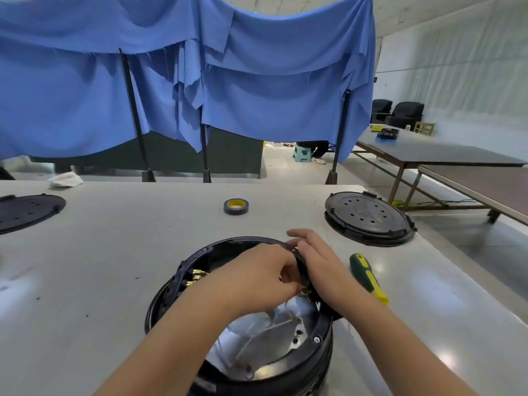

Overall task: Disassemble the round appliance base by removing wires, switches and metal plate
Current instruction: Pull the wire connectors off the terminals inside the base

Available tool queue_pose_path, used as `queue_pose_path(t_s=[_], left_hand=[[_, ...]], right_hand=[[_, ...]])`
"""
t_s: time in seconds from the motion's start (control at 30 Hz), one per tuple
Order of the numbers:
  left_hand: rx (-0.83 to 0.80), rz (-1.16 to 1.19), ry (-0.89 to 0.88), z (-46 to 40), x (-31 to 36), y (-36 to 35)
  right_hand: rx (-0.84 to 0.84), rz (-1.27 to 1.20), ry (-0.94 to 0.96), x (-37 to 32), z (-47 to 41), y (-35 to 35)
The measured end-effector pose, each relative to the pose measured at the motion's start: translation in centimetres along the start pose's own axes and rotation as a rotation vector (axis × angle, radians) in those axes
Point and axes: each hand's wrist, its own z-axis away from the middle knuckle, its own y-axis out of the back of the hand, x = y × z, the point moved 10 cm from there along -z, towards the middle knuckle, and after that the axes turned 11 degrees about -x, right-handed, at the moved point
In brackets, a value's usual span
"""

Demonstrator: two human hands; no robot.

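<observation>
The round black appliance base lies open side up on the grey table, near me. Inside it a shiny metal plate shows, with pale wires across it and brass terminals at the left inner wall. My left hand reaches into the base with curled fingers that pinch a small part at the right inner rim; the part itself is mostly hidden. My right hand grips the base's right rim from outside, fingers over the edge.
A green and yellow screwdriver lies right of the base. A roll of dark tape sits further back. Black perforated round covers lie at the back right and far left. Blue cloth hangs behind the table.
</observation>
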Motion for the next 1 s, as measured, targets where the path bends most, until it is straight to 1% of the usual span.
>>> queue_pose_path(t_s=[0.03, 0.07, 0.2, 0.4, 0.57, 0.8, 1.0], left_hand=[[-0.011, -0.003, 0.011, -0.2, -0.3, -0.3], [0.013, -0.004, 0.006, -0.3, -0.3, -0.1], [0.056, -0.027, -0.016, -0.4, -0.3, -0.4], [0.023, 0.108, -0.038, -0.4, -1.2, -0.9], [0.139, 0.033, -0.099, -0.2, -0.3, -0.4], [0.171, -0.064, -0.153, -0.4, 0.4, -0.7], [0.144, -0.001, -0.114, -0.4, -0.1, -0.8]], right_hand=[[0.026, -0.025, 0.009, 0.0, 0.0, 0.3], [0.054, -0.036, 0.005, 0.1, 0.1, 0.7], [0.117, 0.003, 0.024, 0.2, 0.7, 1.2], [0.200, 0.013, 0.055, -0.1, 1.6, 2.1], [0.207, 0.012, 0.057, -0.2, 1.5, 2.1], [0.200, 0.033, 0.043, -0.3, 1.7, 2.1], [0.191, 0.014, 0.035, -0.3, 1.7, 2.0]])
